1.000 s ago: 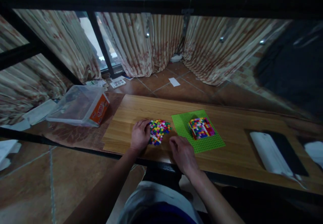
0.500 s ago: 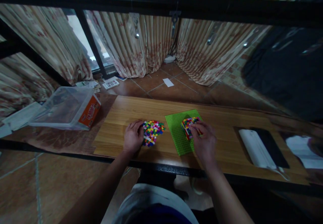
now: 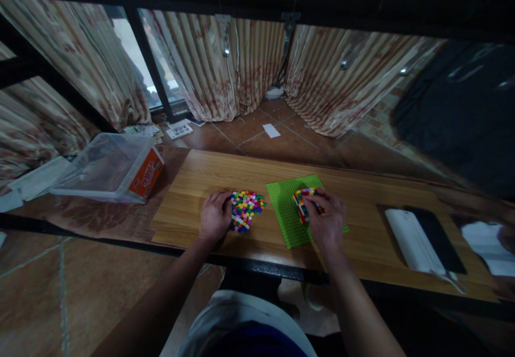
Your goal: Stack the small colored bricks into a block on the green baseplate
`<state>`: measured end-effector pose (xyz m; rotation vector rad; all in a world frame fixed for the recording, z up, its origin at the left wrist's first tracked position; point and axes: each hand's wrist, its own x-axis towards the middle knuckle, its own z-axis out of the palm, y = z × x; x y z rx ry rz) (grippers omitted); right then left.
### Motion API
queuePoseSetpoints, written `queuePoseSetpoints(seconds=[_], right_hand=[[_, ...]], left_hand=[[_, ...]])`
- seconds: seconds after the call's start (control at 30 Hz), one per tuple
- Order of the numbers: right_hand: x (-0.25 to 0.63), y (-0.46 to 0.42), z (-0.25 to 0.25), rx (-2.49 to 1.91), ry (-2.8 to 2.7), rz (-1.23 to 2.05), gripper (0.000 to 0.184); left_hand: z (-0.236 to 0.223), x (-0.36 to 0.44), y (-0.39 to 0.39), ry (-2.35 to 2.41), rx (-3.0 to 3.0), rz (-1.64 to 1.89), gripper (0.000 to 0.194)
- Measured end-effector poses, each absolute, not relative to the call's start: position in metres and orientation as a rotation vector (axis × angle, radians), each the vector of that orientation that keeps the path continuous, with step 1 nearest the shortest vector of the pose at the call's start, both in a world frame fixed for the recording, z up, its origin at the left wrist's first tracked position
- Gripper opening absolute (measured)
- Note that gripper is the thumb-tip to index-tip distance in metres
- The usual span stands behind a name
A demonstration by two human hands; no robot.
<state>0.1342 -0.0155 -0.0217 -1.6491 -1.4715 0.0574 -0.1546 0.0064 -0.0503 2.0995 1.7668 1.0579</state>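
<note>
A pile of small loose coloured bricks (image 3: 246,209) lies on the wooden tabletop (image 3: 241,172). My left hand (image 3: 214,217) rests at the pile's left edge, fingers curled against the bricks. To the right lies a green baseplate (image 3: 284,206) carrying a block of built-up coloured bricks (image 3: 301,198). My right hand (image 3: 326,218) covers most of that block, its fingertips pressed down on top; whether they pinch a brick is hidden.
A clear plastic box with an orange label (image 3: 112,168) sits at the table's left end. A white oblong object (image 3: 410,240) lies on a dark mat at the right. Curtains and tiled floor lie beyond; a black bar crosses overhead.
My right hand moved from the table's front edge, beside the pile, up onto the built block on the green baseplate and stays there. My left hand kept its place.
</note>
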Motion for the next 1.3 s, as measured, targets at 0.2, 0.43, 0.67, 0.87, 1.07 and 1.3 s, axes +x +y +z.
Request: queuePoseSetpoints(seconds=[0.2, 0.43, 0.67, 0.87, 1.07, 1.3], right_hand=[[0.135, -0.015, -0.021, -1.642, -1.487, 0.072, 0.023], [0.138, -0.014, -0.026, -1.656, -1.437, 0.100, 0.024], [0.135, -0.016, -0.021, -1.629, -1.417, 0.085, 0.026], [0.129, -0.010, -0.017, -1.729, -1.437, 0.011, 0.028], [0.131, -0.006, -0.021, -1.737, -1.435, -0.002, 0.025], [0.129, -0.006, -0.024, -1.750, -1.390, 0.018, 0.024]], left_hand=[[-0.050, -0.154, 0.006, 1.775, 2.095, 1.041, 0.025], [-0.052, -0.155, 0.007, 1.783, 2.094, 1.050, 0.024], [-0.050, -0.155, 0.006, 1.768, 2.093, 1.051, 0.025], [-0.050, -0.155, 0.006, 1.781, 2.094, 1.033, 0.025], [-0.050, -0.153, 0.005, 1.785, 2.092, 1.039, 0.025], [-0.050, -0.153, 0.006, 1.796, 2.079, 1.032, 0.025]])
